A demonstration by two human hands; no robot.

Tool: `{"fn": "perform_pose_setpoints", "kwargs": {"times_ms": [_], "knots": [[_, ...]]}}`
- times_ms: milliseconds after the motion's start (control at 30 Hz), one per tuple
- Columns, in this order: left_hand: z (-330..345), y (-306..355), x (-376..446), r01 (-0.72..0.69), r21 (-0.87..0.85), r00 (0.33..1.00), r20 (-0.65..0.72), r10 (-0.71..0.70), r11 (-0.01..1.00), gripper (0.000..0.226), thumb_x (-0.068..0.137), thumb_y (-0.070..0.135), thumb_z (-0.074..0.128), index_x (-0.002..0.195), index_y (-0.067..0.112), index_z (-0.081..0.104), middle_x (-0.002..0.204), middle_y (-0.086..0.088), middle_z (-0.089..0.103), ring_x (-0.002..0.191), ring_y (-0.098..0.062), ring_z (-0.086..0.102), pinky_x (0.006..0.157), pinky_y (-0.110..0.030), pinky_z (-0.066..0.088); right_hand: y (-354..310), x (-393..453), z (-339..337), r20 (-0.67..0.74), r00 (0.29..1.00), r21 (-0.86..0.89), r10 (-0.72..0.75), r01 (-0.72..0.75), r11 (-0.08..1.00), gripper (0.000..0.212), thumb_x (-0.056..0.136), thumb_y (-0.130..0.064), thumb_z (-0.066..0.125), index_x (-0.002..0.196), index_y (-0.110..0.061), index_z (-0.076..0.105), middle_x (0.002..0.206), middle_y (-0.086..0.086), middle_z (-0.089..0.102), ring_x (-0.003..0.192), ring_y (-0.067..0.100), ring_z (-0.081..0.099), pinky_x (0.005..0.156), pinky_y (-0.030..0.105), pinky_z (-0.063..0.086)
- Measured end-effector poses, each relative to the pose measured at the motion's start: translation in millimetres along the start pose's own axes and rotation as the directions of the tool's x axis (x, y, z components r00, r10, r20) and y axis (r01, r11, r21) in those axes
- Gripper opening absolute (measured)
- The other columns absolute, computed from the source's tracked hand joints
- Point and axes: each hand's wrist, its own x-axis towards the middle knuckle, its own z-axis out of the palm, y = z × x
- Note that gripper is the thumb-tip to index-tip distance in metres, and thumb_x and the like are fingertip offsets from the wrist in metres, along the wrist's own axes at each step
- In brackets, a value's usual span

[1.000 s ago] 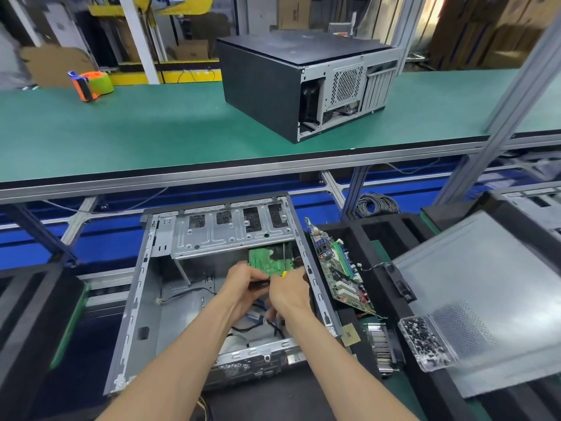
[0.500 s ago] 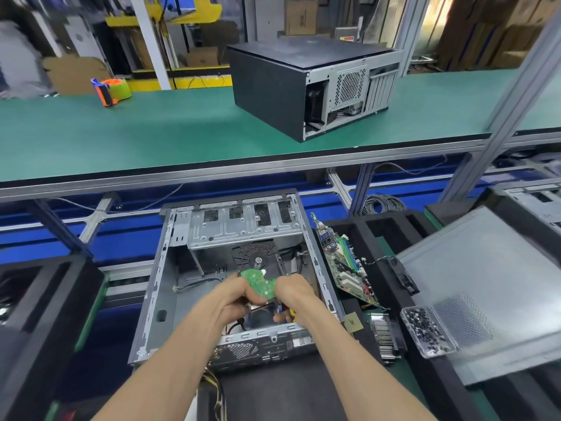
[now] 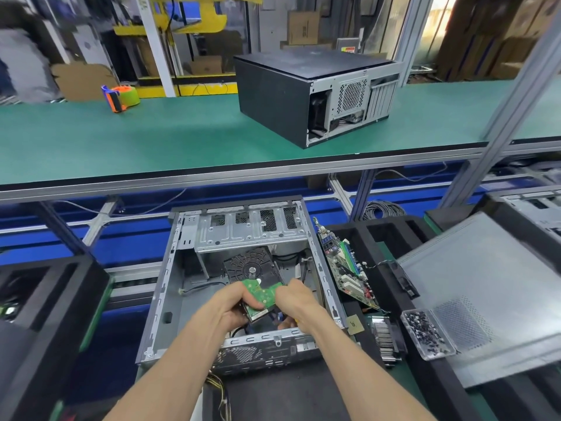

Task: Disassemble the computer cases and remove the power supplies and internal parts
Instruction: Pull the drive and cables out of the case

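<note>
You are standing at a two-level workstation: a green-matted upper bench (image 3: 182,141) is running across the upper half of the frame, carried on aluminium framing, with blue panels showing beneath it. Behind the bench, cardboard boxes and yellow racking are filling the blurred background. A closed black computer case (image 3: 306,92) is sitting on the bench right of centre, its perforated rear panel facing right, and an orange and green tape dispenser (image 3: 121,97) is lying on the bench at upper left. Below, at lower centre, the open computer case (image 3: 170,293) is lying on its side with its bare grey metal interior facing up and a slotted drive bay along its far edge. You are holding the hard drive (image 3: 255,268) inside this case, tilted, with its black underside and small green circuit board facing you. Your left hand (image 3: 230,308) is gripping the near end of the drive, thumb curled over the green board. Your right hand (image 3: 296,302) is curling its fingers at the drive's right edge; what they are pinching cannot be told. A removed motherboard (image 3: 346,265) is leaning just right of the case, and a clear screw tray (image 3: 426,334) is resting on a grey side panel (image 3: 485,284) at lower right.
</note>
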Motion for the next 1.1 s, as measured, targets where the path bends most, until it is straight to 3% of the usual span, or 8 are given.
{"fn": "perform_pose_setpoints", "kwargs": {"times_ms": [133, 233, 367, 467, 533, 700, 933, 1100], "knots": [[-1.2, -0.2, -1.5, 0.003, 0.058, 1.000, -0.026, -0.001, 0.998, 0.061, 0.055, -0.034, 0.040, 0.105, -0.010, 0.064, 0.098, -0.025, 0.072, 0.089, -0.044, 0.070, 0.071, -0.047, 0.062, 1.7, 2.5, 1.5, -0.020, 1.000, 0.009, 0.015, -0.015, 1.000, 0.055, 0.092, -0.011, 0.039, 0.146, 0.001, 0.036, 0.126, 0.012, 0.053, 0.062, 0.018, 0.064, 0.038, 0.020, 0.044], [-3.2, -0.4, -1.5, -0.013, 0.075, 0.998, -0.055, 0.017, 0.997, 0.071, 0.047, -0.035, 0.042, 0.110, -0.012, 0.065, 0.105, -0.027, 0.071, 0.096, -0.046, 0.069, 0.091, -0.054, 0.055, 1.2, 2.9, 2.4, 0.008, 1.000, 0.063, 0.018, -0.018, 0.998, 0.053, 0.089, -0.011, 0.041, 0.140, 0.001, 0.040, 0.113, 0.008, 0.051, 0.063, 0.024, 0.070, 0.045, 0.029, 0.055], [-0.1, 0.0, -2.0, -0.146, -0.011, 0.986, -0.082, 0.145, 0.989, 0.076, 0.040, -0.034, 0.045, 0.111, -0.016, 0.062, 0.110, -0.033, 0.069, 0.097, -0.048, 0.068, 0.074, -0.047, 0.057, -1.8, -1.2, 0.4, 0.004, 1.000, 0.091, -0.008, 0.007, 0.996, 0.036, 0.083, -0.010, 0.039, 0.119, -0.005, 0.043, 0.092, 0.011, 0.055, 0.052, 0.031, 0.070, 0.038, 0.026, 0.041], [1.8, 3.5, -3.6, -0.235, -0.028, 0.969, -0.087, 0.232, 0.972, 0.059, 0.054, -0.037, 0.044, 0.106, -0.018, 0.063, 0.110, -0.032, 0.069, 0.107, -0.050, 0.065, 0.087, -0.048, 0.055, -2.6, -2.1, -1.8, -0.049, 0.998, 0.144, -0.037, 0.044, 0.989, 0.045, 0.080, -0.008, 0.035, 0.123, -0.006, 0.046, 0.079, 0.014, 0.061, 0.040, 0.026, 0.063, 0.034, 0.019, 0.029], [2.0, 5.7, -2.7, -0.273, -0.058, 0.959, -0.089, 0.268, 0.960, 0.061, 0.059, -0.035, 0.048, 0.116, -0.019, 0.058, 0.116, -0.033, 0.067, 0.111, -0.050, 0.063, 0.095, -0.051, 0.054, -2.9, -0.9, -3.5, -0.065, 0.995, 0.186, -0.077, 0.088, 0.979, 0.049, 0.079, -0.009, 0.036, 0.125, -0.010, 0.051, 0.079, 0.012, 0.064, 0.041, 0.026, 0.063, 0.036, 0.019, 0.030], [11.2, 11.8, -9.8, -0.370, -0.177, 0.929, -0.046, 0.368, 0.912, 0.063, 0.060, -0.015, 0.072, 0.122, -0.011, 0.059, 0.111, -0.029, 0.071, 0.094, -0.041, 0.072, 0.065, -0.040, 0.061, -4.6, -3.7, -8.0, -0.064, 0.983, 0.347, -0.170, 0.181, 0.920, 0.038, 0.077, 0.000, 0.042, 0.101, -0.024, 0.058, 0.078, 0.009, 0.069, 0.047, 0.027, 0.066, 0.050, 0.027, 0.049], [19.7, 29.9, -8.5, -0.467, -0.274, 0.883, -0.086, 0.462, 0.841, 0.077, 0.058, -0.007, 0.077, 0.131, -0.012, 0.051, 0.121, -0.031, 0.066, 0.110, -0.048, 0.065, 0.078, -0.051, 0.060, -4.8, -9.8, -12.3, -0.085, 0.976, 0.546, -0.199, 0.213, 0.811, 0.012, 0.093, -0.013, 0.057, 0.101, -0.006, 0.062, 0.089, 0.013, 0.077, 0.056, 0.027, 0.069, 0.041, 0.029, 0.029], [32.1, 46.0, -9.7, -0.519, -0.189, 0.853, -0.041, 0.521, 0.834, 0.066, 0.066, -0.015, 0.074, 0.128, -0.008, 0.052, 0.115, -0.029, 0.069, 0.097, -0.045, 0.071, 0.077, -0.057, 0.060, -17.5, -15.8, -21.9, -0.098, 0.932, 0.454, -0.348, 0.353, 0.818, 0.027, 0.100, -0.037, 0.058, 0.089, -0.013, 0.062, 0.088, 0.009, 0.077, 0.043, 0.020, 0.059, 0.037, 0.021, 0.035]]}}
